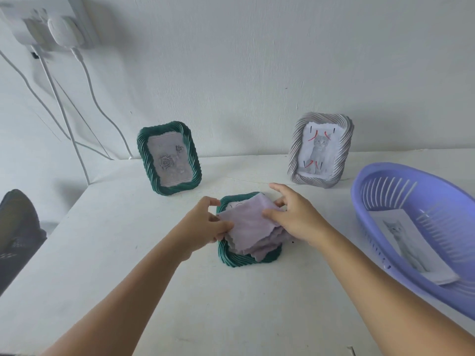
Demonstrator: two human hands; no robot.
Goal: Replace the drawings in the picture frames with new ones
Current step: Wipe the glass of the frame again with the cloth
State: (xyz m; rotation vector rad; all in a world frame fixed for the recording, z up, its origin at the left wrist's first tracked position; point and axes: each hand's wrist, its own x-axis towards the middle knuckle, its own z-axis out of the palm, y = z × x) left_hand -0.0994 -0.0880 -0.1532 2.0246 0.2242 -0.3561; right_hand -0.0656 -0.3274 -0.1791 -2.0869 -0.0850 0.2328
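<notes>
- A green frame (pixel 248 260) lies flat on the white table (pixel 128 278), near the middle, mostly covered by a folded lilac cloth (pixel 253 228) with wavy edges.
- The left hand (pixel 203 223) pinches the cloth's left edge between thumb and fingers, at 9 o'clock of the cloth.
- The right hand (pixel 295 217) rests on the cloth's right side at 3 o'clock, thumb on top, fingers loosely spread; whether it grips the cloth I cannot tell.
- At 11 o'clock from the flat frame a second green frame (pixel 169 158) stands upright by the wall, showing a rose drawing.
- At 1 o'clock a grey frame (pixel 320 150) stands upright with a cat drawing marked with red and black strokes.
- At 3 o'clock, well apart, a purple basket (pixel 401 191) holds a sheet with a cat drawing (pixel 408 245).
- White cables (pixel 84 73) hang from plugs on the wall at 10 o'clock.
</notes>
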